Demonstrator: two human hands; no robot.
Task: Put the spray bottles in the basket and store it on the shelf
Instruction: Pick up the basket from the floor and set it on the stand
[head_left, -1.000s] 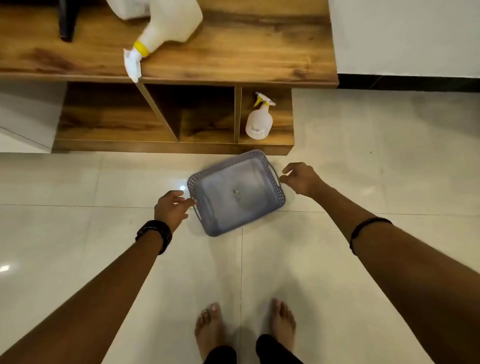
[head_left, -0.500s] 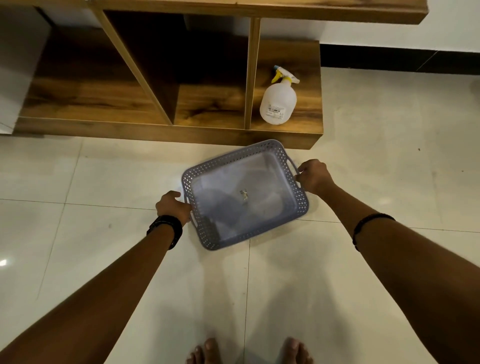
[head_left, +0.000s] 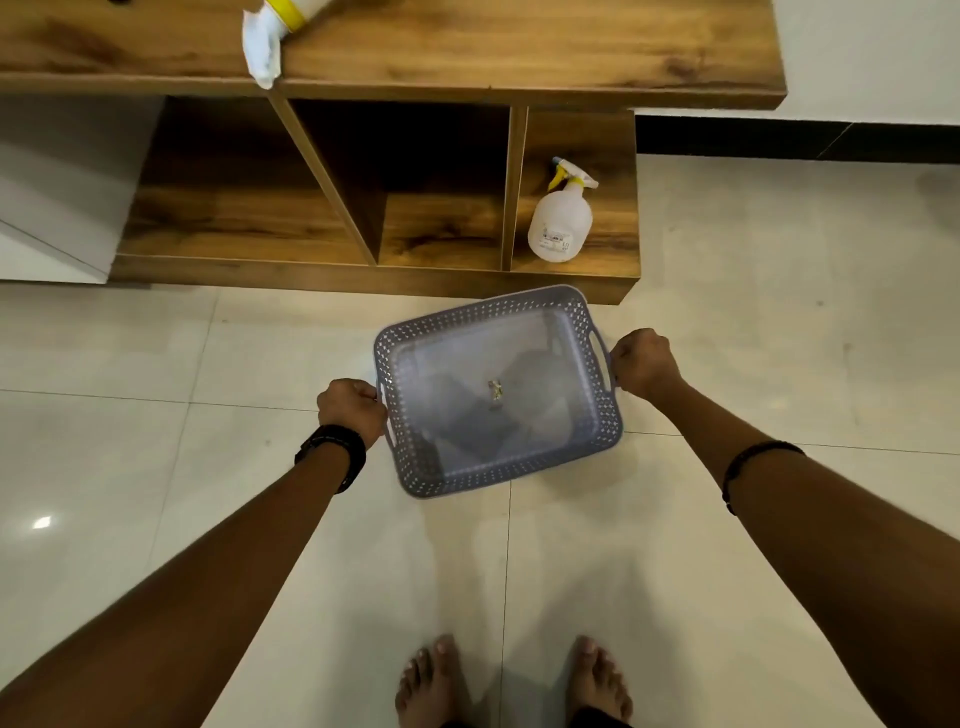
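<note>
No text can be read anywhere in this view.

The only printed matter is a small white label low on the front of the translucent spray bottle, which stands upright in the rightmost compartment of the wooden shelf unit; the label carries dark marks, but they are too small and blurred to make out as letters, numbers or a brand. A tiny pale speck lies at the middle of the floor of the grey perforated basket, in front of that shelf unit; whether it is a moulded mark or a sticker cannot be told, and nothing on it is legible.
</note>
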